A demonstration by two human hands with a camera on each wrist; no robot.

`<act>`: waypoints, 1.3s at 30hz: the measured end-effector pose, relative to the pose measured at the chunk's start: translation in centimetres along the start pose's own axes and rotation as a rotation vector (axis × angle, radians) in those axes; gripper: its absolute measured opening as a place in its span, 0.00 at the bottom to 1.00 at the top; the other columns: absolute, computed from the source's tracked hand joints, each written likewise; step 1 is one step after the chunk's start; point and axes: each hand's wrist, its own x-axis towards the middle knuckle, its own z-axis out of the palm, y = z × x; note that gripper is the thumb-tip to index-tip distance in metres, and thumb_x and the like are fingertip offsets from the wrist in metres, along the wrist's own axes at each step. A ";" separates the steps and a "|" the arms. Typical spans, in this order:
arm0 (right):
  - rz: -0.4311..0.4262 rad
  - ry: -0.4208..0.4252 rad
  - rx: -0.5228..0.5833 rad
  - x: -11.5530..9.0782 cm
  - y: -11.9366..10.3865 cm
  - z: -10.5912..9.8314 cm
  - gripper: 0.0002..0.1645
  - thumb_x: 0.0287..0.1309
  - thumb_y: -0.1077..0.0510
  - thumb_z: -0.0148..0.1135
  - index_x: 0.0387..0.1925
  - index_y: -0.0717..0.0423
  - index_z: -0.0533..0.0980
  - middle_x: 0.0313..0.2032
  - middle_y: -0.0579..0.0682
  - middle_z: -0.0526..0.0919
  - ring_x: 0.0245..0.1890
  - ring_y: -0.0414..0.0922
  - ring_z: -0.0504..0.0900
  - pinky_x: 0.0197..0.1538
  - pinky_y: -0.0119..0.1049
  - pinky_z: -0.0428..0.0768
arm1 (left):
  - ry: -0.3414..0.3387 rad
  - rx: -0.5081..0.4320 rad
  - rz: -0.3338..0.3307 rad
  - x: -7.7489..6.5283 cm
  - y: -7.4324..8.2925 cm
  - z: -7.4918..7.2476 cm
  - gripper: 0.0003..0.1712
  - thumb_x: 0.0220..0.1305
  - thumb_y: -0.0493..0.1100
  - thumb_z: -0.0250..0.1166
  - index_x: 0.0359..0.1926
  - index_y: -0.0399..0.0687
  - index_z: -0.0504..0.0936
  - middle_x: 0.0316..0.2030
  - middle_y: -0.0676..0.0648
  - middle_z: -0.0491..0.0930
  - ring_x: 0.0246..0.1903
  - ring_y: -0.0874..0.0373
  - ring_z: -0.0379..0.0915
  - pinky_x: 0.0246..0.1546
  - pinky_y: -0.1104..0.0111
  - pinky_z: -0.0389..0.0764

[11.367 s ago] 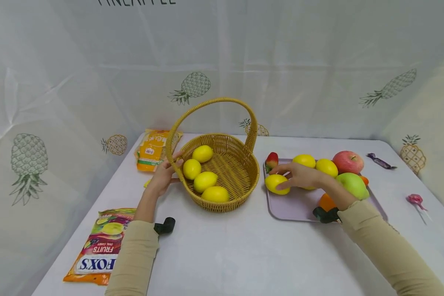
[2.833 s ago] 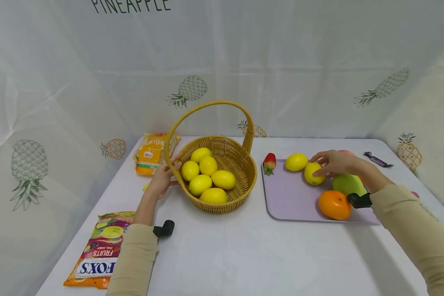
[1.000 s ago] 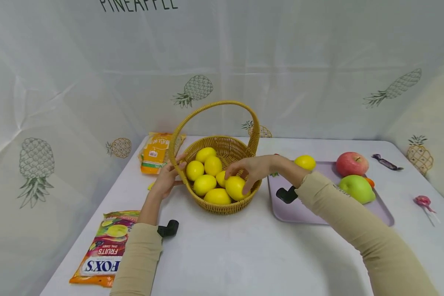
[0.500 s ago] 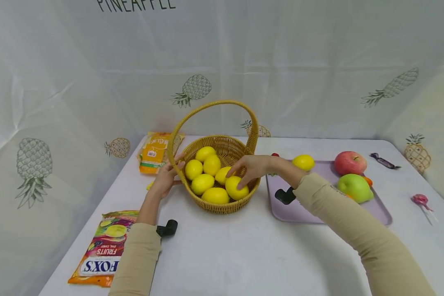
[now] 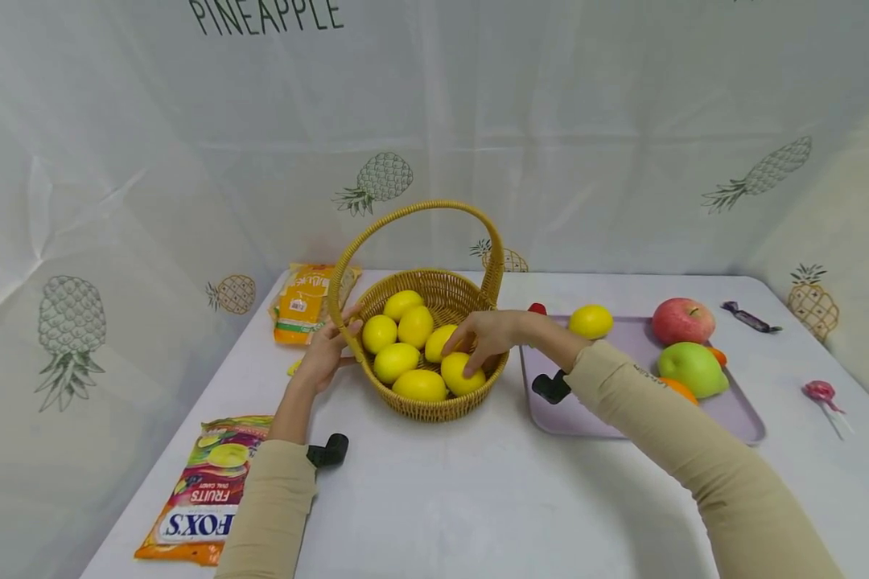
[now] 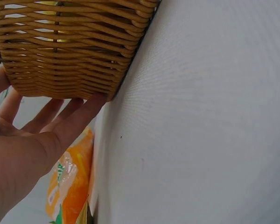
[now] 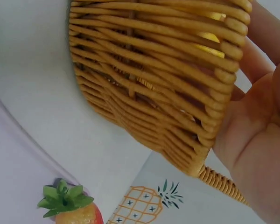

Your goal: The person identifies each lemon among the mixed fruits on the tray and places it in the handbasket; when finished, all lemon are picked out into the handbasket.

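Note:
A yellow wicker basket [image 5: 434, 408] with a tall handle stands mid-table, several lemons [image 5: 420, 386] inside. My left hand [image 5: 323, 354] rests against its left side by the handle's foot. In the left wrist view, extended fingers [image 6: 79, 116] touch the wicker wall near the base. My right hand [image 5: 494, 336] reaches over the right rim. Its fingers and thumb pinch a lemon [image 5: 458, 379] low in the basket, beside the others. The right wrist view shows the palm [image 7: 256, 144] at the rim, with the fingertips hidden behind the wicker.
Right of the basket, a lilac tray [image 5: 572, 418] bears another lemon [image 5: 591, 322], a red apple [image 5: 683, 320], a green fruit [image 5: 693, 368] and a partly hidden orange fruit [image 5: 679, 389]. A strawberry [image 7: 79, 214] lies at its corner. Candy bags [image 5: 206, 490] lie left; a lollipop [image 5: 820, 392] lies right.
The right hand has carried a lemon from the tray leftward into the basket and lowered it slightly. The basket holds more lemons than before. The left hand has stayed at the basket's side.

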 end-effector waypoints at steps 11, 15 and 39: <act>-0.049 0.009 0.367 -2.6 1.7 -3.5 0.30 0.63 0.58 0.63 0.66 0.57 0.69 0.62 0.60 0.70 0.57 0.52 0.74 0.52 0.45 0.79 | -0.011 -0.032 -0.005 -0.1 0.2 0.1 0.30 0.75 0.47 0.51 0.74 0.50 0.58 0.73 0.44 0.48 0.66 0.42 0.55 0.54 0.45 0.72; -0.060 0.079 0.452 -4.4 3.5 -5.4 0.33 0.66 0.57 0.61 0.69 0.58 0.64 0.67 0.59 0.64 0.63 0.54 0.69 0.55 0.47 0.77 | -0.021 -0.035 -0.016 -0.6 1.2 0.5 0.30 0.76 0.44 0.50 0.74 0.47 0.56 0.73 0.42 0.48 0.66 0.40 0.54 0.55 0.45 0.72; 0.210 0.289 0.331 -11.3 16.6 -6.2 0.36 0.68 0.51 0.57 0.70 0.61 0.59 0.67 0.67 0.60 0.66 0.63 0.59 0.64 0.60 0.62 | -0.009 -0.010 0.003 0.0 -0.2 -0.2 0.31 0.75 0.48 0.51 0.74 0.50 0.58 0.72 0.42 0.51 0.67 0.43 0.54 0.55 0.45 0.72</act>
